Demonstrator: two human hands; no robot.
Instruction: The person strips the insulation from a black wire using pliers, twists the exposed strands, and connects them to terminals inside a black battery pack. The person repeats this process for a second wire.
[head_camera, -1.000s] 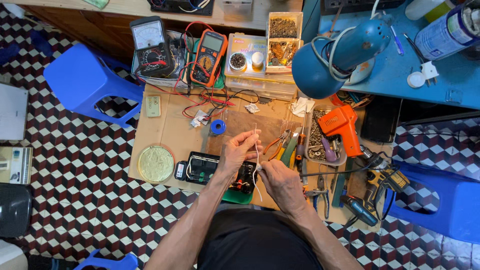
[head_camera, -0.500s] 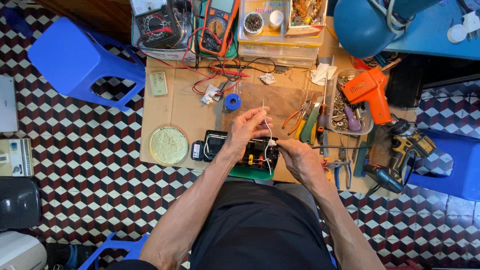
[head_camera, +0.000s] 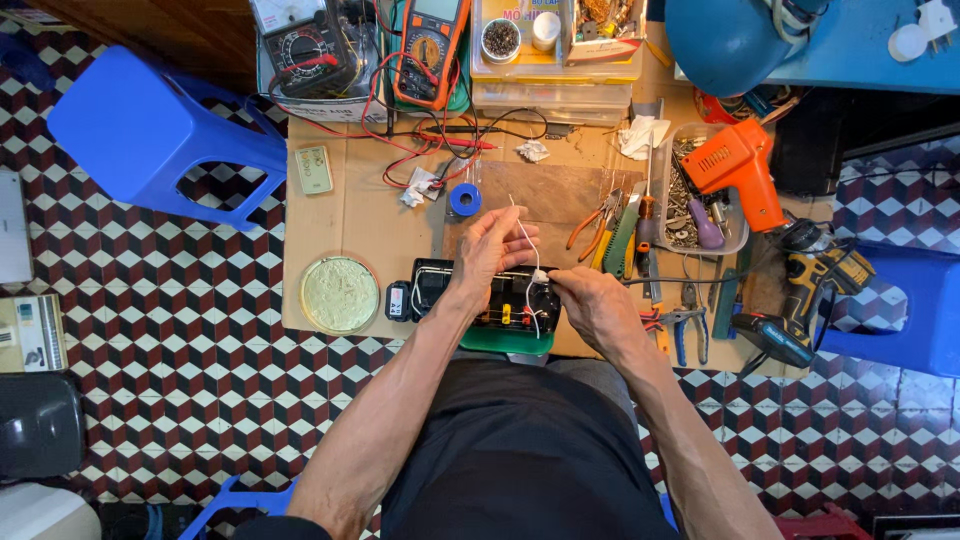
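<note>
A black electronic device with coloured parts and a green base lies at the near edge of a low cardboard-covered board. My left hand is above it, fingers pinching a thin white wire that runs up and back down to the device. My right hand rests at the device's right end, fingertips closed on the lower part of the same wire.
Around the device: a round pale-green tin, blue tape roll, pliers and screwdrivers, a tray of bits, orange glue gun, cordless drill, two multimeters with red leads. Blue stools stand left and right on the checkered floor.
The view has dropped and closed in on the board. My hands have stayed on the white wire, with the left hand lifted slightly above the device.
</note>
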